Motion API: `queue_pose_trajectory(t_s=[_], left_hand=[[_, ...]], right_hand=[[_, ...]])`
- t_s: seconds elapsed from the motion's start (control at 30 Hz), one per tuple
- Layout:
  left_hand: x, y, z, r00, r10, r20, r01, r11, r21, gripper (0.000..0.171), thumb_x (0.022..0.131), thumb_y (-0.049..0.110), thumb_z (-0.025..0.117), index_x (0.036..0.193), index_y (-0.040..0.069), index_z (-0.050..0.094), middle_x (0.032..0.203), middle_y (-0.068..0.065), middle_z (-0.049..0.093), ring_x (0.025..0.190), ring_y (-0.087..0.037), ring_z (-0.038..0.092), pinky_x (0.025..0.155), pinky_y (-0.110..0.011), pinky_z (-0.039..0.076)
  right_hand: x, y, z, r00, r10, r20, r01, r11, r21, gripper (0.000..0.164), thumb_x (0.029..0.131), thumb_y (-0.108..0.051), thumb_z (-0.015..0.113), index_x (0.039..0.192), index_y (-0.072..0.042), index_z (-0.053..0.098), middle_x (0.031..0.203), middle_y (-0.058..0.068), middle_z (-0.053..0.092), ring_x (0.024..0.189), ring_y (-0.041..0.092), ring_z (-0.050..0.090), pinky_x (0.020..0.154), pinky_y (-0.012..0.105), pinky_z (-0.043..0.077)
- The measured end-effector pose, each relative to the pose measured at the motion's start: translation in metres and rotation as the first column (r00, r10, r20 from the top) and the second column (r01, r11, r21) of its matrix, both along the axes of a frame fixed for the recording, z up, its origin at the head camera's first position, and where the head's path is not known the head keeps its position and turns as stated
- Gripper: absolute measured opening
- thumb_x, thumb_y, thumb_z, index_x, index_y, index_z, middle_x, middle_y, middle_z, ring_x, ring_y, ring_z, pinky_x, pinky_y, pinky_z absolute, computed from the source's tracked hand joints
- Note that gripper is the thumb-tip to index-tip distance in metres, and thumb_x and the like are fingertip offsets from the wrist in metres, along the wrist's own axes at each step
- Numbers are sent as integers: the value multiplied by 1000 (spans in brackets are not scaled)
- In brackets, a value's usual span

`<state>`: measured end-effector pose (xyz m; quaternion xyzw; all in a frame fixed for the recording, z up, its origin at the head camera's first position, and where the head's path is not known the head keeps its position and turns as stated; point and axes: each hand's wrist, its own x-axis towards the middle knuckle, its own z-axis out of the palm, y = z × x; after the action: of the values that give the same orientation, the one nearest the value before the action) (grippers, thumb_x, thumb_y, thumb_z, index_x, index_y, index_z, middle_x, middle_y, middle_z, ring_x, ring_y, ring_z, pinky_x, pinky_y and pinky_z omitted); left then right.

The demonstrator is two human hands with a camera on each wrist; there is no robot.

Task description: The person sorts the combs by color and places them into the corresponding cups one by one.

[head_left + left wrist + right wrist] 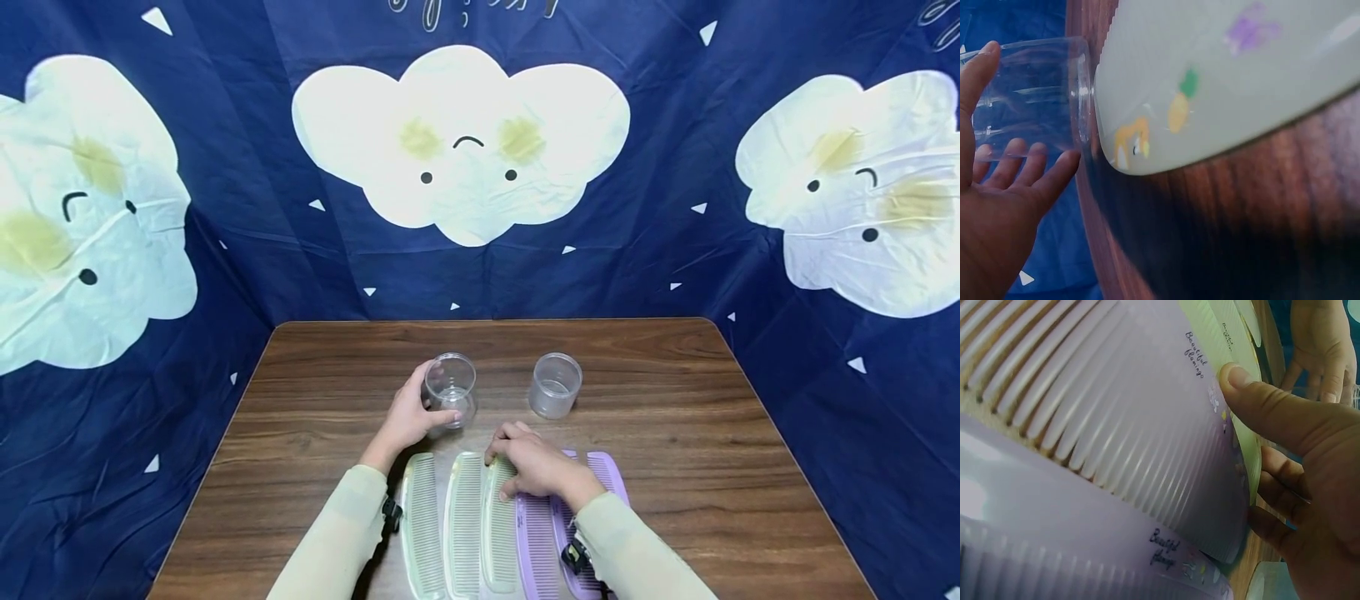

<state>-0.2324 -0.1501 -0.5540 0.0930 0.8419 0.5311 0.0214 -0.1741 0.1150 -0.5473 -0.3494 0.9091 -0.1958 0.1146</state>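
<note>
My left hand (411,414) grips a clear plastic cup (452,375) standing at the middle of the table, thumb on its near side and fingers on the far side. With thumb and fingers, my right hand (534,462) pinches the far end of a yellow-green comb (500,533), the third from the left in a row. Two pale green combs, one at the far left (422,525) and a second comb (463,529), lie beside it. To its right are a purple comb (537,546) and another purple comb (609,473), partly hidden by my right arm.
A second clear cup (555,385) stands right of the held one, beyond my right hand. The wood-grain table (712,467) meets a dark blue cloth (660,242) with printed clouds at its back and sides.
</note>
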Motion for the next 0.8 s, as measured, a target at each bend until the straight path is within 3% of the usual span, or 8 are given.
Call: queue_pose_trajectory(t_s=[0.13,0.4,0.8], left_hand=[[0,-1,-2,1000,-2,0,2,1000,-17,101,74,22,95,156,15,36,147,-16,52,133,-34,54,105,-49,53],[0,-1,-1,1000,-8,1,8,1000,-7,101,74,22,95,156,16,37,148,-15,53,136,-34,52,106,-51,52],[-3,-2,-2,999,-19,-44,18,1000,-17,100,71,20,96,153,14,40,144,-15,58,132,-33,56,106,-50,52]], right_hand=[[0,1,1,1000,4,19,-4,1000,5,57,69,-32,93,122,-25,72,120,-8,57,116,14,50,104,37,47],[-2,2,5,999,29,39,-31,999,32,64,69,-18,91,130,-20,70,125,-4,56,120,16,50,106,35,47],[-10,4,3,1000,-2,16,2,1000,2,56,60,-28,97,107,-20,69,109,-8,60,105,12,53,95,31,49]])
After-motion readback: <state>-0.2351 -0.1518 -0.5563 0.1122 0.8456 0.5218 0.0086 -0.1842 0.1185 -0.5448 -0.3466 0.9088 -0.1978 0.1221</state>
